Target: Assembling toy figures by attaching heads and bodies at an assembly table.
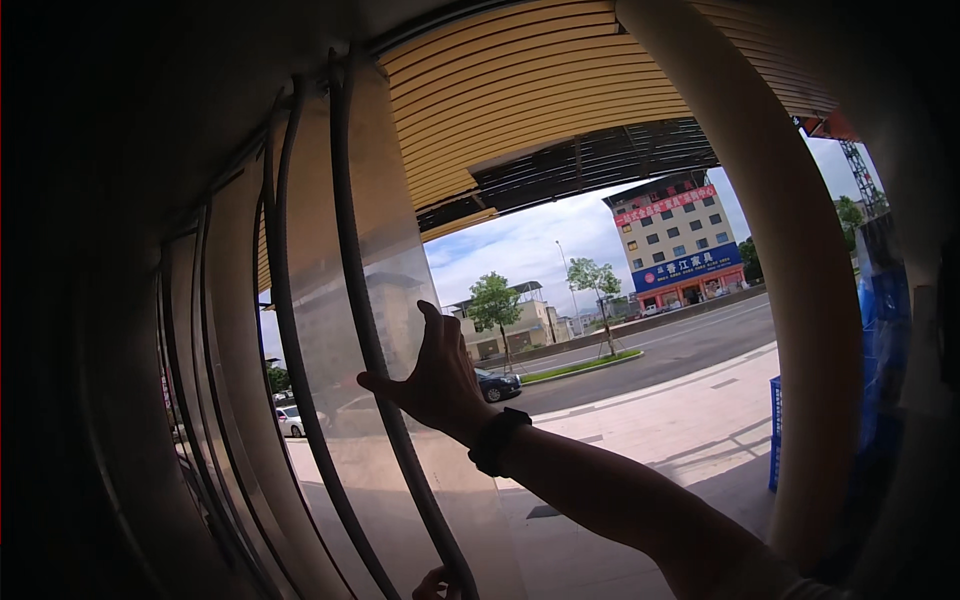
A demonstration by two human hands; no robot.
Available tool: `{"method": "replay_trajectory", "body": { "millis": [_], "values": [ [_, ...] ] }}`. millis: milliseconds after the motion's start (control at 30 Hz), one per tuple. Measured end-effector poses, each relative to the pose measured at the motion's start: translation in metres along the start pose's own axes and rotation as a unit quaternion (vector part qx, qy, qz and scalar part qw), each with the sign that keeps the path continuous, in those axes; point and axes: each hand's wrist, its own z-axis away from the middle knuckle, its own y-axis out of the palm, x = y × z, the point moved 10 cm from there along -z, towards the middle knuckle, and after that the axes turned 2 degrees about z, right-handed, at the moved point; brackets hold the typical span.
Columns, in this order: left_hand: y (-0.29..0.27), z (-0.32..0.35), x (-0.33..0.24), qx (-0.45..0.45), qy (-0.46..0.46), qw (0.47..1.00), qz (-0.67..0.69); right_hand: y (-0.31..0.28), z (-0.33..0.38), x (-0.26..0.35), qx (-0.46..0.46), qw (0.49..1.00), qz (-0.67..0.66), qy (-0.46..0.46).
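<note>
At left hangs a clear curtain (pixel 385 190); the right hand (pixel 440 385) spreads its fingers at the dark edging (pixel 350 240); I cannot tell how the cropped left hand (pixel 434 583) grips. Loose holding could let it swing.

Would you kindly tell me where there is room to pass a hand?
The opening between the right hand and beige pillar looks free. Leftward it is crowded: dark tubes along translucent sheets, with the left hand low at one.
</note>
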Motion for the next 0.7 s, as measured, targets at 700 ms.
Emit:
{"method": "replay_trajectory", "body": {
  "millis": [700],
  "values": [
    [0.099,-0.012,0.029,0.265,-0.072,0.844,0.461,-0.062,0.011,-0.08,0.027,0.996,-0.007,0.083]
  ]
}}
